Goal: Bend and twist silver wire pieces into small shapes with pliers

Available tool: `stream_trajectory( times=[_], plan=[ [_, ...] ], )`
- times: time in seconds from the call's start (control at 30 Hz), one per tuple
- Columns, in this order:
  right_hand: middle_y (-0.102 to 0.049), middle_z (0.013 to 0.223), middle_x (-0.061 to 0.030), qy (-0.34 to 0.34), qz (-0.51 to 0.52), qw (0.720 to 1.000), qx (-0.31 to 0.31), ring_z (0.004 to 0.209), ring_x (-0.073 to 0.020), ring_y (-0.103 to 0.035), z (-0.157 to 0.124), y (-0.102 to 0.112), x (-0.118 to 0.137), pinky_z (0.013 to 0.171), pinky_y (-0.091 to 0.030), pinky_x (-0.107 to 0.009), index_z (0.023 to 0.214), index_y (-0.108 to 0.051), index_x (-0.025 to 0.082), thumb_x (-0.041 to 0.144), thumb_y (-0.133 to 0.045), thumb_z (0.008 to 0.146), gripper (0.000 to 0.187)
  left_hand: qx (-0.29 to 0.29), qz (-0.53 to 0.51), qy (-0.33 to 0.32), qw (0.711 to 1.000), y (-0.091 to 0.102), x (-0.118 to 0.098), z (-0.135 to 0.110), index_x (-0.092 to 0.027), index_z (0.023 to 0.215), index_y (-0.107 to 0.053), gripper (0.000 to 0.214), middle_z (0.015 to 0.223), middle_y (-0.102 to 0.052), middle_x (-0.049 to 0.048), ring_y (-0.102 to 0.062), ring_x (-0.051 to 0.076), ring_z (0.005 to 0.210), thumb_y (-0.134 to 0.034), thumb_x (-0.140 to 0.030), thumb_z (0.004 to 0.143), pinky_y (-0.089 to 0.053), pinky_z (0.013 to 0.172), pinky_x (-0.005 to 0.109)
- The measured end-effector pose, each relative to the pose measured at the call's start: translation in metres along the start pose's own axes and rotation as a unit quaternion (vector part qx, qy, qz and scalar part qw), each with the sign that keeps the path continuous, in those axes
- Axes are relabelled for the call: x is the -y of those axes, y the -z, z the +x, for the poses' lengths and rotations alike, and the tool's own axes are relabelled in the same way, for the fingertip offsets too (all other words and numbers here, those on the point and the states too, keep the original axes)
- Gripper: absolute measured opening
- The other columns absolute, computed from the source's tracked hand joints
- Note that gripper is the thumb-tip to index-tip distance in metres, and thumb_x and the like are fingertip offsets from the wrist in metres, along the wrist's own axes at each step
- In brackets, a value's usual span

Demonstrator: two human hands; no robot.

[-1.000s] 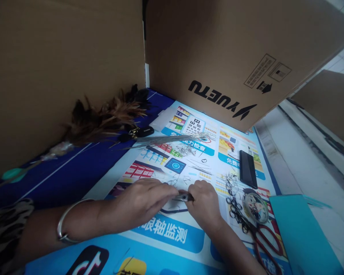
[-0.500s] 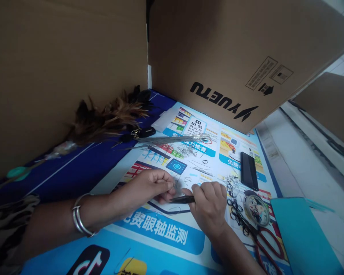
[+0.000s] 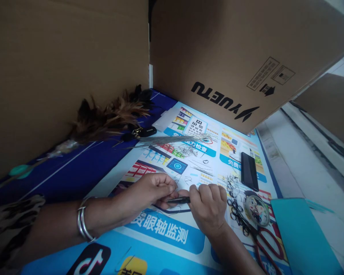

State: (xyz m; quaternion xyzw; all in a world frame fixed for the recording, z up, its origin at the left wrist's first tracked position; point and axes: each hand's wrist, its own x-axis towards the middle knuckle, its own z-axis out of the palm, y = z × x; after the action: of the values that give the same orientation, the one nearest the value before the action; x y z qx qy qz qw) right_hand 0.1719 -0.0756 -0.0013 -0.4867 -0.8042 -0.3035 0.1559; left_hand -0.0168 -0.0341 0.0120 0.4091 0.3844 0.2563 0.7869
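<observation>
We'd call the step in hand close two-handed fingertip work w/ pliers (image 3: 179, 200), held approx. lower centre of frame, tapered nose pointing left. Our right hand (image 3: 208, 206) is wrapped tight round the handle end, fist closed. Our left hand (image 3: 153, 191) is curled in a pinch, thumb against the index; can't tell if there's anything thin between the tips, or if the nose touches them. Next move, we'd judge, calls for a steady pinch & small wrist turns, nose kept clear of skin.

Materials: the pliers' nose is dark, slim, smooth. Upper centre, a bundle of straight, stiff metal wires (image 3: 172, 140) fans out beside a springy wire tangle (image 3: 186, 151), all on a flat, glossy printed sheet (image 3: 145, 244). Right side: small black rings (image 3: 237, 211) in a heap, scissors (image 3: 275, 244) w/ red loop handles, a round clear-rimmed disc (image 3: 257, 211), a smooth black slab (image 3: 249, 171) (phone, prob.). Left of centre: ragged brown feathers (image 3: 111, 114), soft & wispy, vs. the stiff matte cardboard (image 3: 223, 46) behind.
</observation>
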Motion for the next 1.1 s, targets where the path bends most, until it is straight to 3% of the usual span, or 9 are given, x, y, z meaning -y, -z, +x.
stream_trajectory(
  times=[1.1],
  plan=[
    [-0.043,0.060,-0.0005,0.001,0.004,1.000,0.020,0.063,-0.0156,-0.036,-0.0025,-0.0032,-0.0011,0.061,-0.022,-0.034,0.077,-0.058,0.021,0.031,-0.056,0.085,0.013,0.005,0.009,0.032,0.999,0.0032,0.0038,0.0019,-0.014,0.076,-0.056,0.026,0.069,-0.058,-0.0014,-0.063,0.014,0.065,-0.063,-0.039,0.074,-0.049,0.060,0.024]
  ],
)
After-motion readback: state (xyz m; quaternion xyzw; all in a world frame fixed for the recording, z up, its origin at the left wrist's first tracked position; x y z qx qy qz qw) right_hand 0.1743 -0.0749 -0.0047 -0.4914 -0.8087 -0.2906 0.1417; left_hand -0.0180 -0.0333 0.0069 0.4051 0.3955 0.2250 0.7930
